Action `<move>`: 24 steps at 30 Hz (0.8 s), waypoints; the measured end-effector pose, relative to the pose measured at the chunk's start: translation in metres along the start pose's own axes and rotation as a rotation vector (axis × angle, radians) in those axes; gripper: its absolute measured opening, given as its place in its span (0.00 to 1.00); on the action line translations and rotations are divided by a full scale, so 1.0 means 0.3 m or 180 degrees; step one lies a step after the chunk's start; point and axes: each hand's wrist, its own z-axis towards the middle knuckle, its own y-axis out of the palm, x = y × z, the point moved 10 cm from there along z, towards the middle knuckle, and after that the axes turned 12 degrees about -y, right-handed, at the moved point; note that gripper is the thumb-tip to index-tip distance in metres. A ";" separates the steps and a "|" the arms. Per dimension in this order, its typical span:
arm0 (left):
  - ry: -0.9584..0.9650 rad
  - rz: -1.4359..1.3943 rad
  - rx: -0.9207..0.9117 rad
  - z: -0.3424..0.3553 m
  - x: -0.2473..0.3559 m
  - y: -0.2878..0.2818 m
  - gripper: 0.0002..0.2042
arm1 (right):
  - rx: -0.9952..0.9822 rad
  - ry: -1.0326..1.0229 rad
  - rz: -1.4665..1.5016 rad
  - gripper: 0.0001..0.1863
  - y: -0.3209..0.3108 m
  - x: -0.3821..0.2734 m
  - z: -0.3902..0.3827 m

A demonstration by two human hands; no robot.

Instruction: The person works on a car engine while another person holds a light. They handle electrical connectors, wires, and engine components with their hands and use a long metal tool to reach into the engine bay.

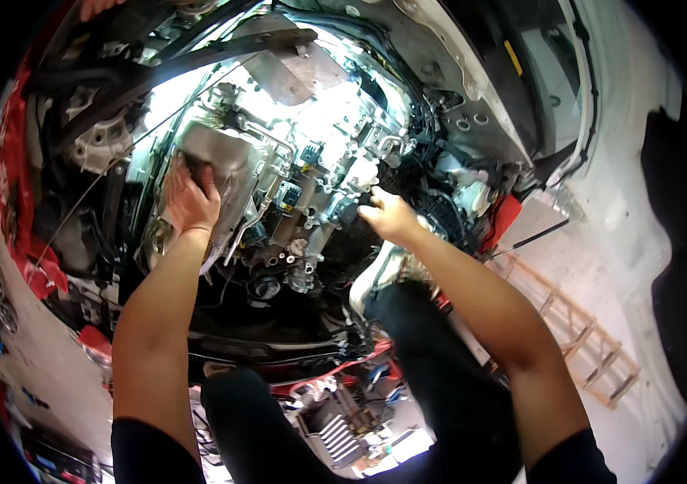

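Observation:
An engine fills the bay in front of me, brightly lit at its far side. My left hand lies on the left flank of the engine, fingers stretched against a grey metal cover and thumb apart. On the engine's right side is my right hand, its fingers curled in beside a round black part. What those fingers hold, if anything, is hidden. A bent metal pipe runs between the two hands, close to a small electrical connector.
A dark bar crosses above the engine at the far left. Red cloth covers the left fender. A wooden ladder lies on the right. Part of another person's hand shows at the top left. My knees are near the front.

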 end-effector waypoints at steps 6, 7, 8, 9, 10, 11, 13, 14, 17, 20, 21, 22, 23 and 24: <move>-0.0032 -0.0226 0.0074 -0.021 -0.016 -0.038 0.26 | -0.0572 -0.1881 -0.1870 0.35 -0.332 -0.345 -0.121; 0.0067 -0.0264 0.0213 -0.021 -0.004 -0.049 0.26 | -0.0679 -0.2256 -0.2074 0.36 -0.307 -0.387 -0.080; 0.0151 -0.0267 0.0325 -0.033 0.015 -0.054 0.25 | -0.0813 -0.2639 -0.2248 0.37 -0.266 -0.419 -0.041; -0.0017 -0.0409 0.0177 -0.022 0.010 -0.035 0.24 | -0.0951 -0.2896 -0.2380 0.36 -0.207 -0.424 0.004; 0.0153 -0.0510 0.0396 -0.028 0.015 -0.053 0.23 | -0.1092 -0.3174 -0.2516 0.36 -0.151 -0.427 0.051; 0.0119 -0.0575 0.0321 -0.022 0.021 -0.062 0.22 | -0.1115 -0.3532 -0.2391 0.36 -0.090 -0.432 0.074; 0.0091 -0.0545 0.0339 -0.012 0.034 -0.102 0.20 | -0.1230 -0.4131 -0.2289 0.31 0.016 -0.417 0.114; -0.0004 -0.0488 0.0370 -0.016 0.017 -0.101 0.20 | -0.1099 -0.4326 -0.2021 0.25 0.044 -0.422 0.118; -0.0251 -0.0411 0.0390 -0.034 -0.014 -0.098 0.17 | -0.1487 -0.4780 -0.1199 0.19 0.097 -0.449 0.143; -0.0008 -0.0567 0.0668 -0.035 -0.009 -0.126 0.16 | -0.2305 -0.4987 -0.0924 0.15 0.116 -0.403 0.153; -0.0078 -0.0675 0.0600 -0.034 -0.007 -0.125 0.15 | -0.2491 -0.5067 -0.0703 0.15 0.111 -0.415 0.159; -0.0176 -0.0650 0.0576 -0.035 -0.001 -0.130 0.14 | -0.2774 -0.5038 -0.0677 0.14 0.110 -0.407 0.166; -0.0184 -0.0673 0.0561 -0.037 0.004 -0.127 0.14 | -0.2877 -0.5046 -0.0676 0.14 0.110 -0.419 0.172; -0.0174 -0.0719 0.0587 -0.031 0.005 -0.123 0.14 | -0.2959 -0.5068 -0.0726 0.13 0.111 -0.438 0.176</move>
